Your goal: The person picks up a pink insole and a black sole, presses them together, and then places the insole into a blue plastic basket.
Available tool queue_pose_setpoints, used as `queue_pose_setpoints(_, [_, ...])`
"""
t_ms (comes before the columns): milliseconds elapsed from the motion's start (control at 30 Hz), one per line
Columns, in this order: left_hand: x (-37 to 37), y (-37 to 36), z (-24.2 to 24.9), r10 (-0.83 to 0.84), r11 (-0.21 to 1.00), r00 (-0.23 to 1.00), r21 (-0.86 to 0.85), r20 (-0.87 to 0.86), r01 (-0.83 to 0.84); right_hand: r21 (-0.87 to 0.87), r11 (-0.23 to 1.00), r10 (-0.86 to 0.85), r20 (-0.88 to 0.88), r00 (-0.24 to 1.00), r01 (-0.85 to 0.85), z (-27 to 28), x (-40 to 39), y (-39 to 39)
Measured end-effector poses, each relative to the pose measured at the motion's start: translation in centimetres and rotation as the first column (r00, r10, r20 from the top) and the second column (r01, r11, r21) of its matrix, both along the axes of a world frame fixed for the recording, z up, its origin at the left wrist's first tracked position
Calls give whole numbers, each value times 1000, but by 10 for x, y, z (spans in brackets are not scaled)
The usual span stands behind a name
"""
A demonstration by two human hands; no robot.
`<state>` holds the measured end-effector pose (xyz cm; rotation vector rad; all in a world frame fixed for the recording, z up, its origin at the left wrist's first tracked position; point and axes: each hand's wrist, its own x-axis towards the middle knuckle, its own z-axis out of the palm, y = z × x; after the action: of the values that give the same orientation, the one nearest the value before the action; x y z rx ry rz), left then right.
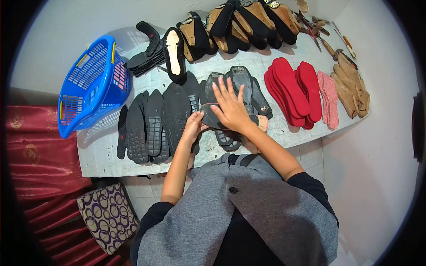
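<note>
Left hand (194, 127) pinches black piece (213, 121), right hand (233, 112) splayed over.

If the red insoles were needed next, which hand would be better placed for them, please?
Probably the right hand: it is open and nearer the red insoles, while the left hand pinches a black piece.

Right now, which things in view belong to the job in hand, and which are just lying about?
Likely in the job:
dark sole piece, pinched by the left hand, right hand over it
black treaded soles
red insoles

Probably just lying about:
blue plastic basket
brown gloves
circle-patterned cushion
</note>
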<state>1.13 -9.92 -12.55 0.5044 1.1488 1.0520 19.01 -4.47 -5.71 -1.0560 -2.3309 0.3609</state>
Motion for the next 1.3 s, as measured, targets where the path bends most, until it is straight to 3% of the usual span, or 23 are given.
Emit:
queue_pose_setpoints(167, [-1, 1, -1, 8, 1000, 1000, 5, -20, -8, -40, 999, 36, 24, 999, -35, -65, 16, -3])
queue_pose_setpoints(200, [0, 2, 0, 12, 1000, 1000, 7, -25, -12, -69, 996, 70, 130, 989, -61, -65, 15, -1])
queue_pose_setpoints(267, [2, 1, 3, 14, 1000, 999, 3, -33, -14, -88, 995, 54, 83, 995, -46, -70, 18, -1])
queue_pose_setpoints(433, [-2, 0, 0, 70, 998, 994, 1, 82, -70, -248, 966, 21, -190, 982, -69, -57, 51, -2])
queue_pose_setpoints(667, [-3, -1, 1, 61, 998, 995, -9, 81, -60, -203, 979, -43, -247, 968, -8, -52, 121, -26])
queue_pose_setpoints(767, [-4, -1, 0, 53, 999, 992, 2, 114, -53, -168, 976, -149, -62, 987, 137, -41, 131, -45])
queue_pose_setpoints(800, [-6, -1, -3, 53, 999, 990, 6, 127, -54, -105, 979, -182, -68, 981, 175, -43, 132, -49])
queue_pose_setpoints(900, [-7, -1, -8, 61, 998, 987, 11, 149, -63, -211, 954, -236, -99, 967, 211, -51, 133, -52])
queue_pose_setpoints(1300, [-4, -1, 0, 53, 998, 990, 13, 133, -55, -297, 945, -179, -122, 976, 136, -53, 128, -46])
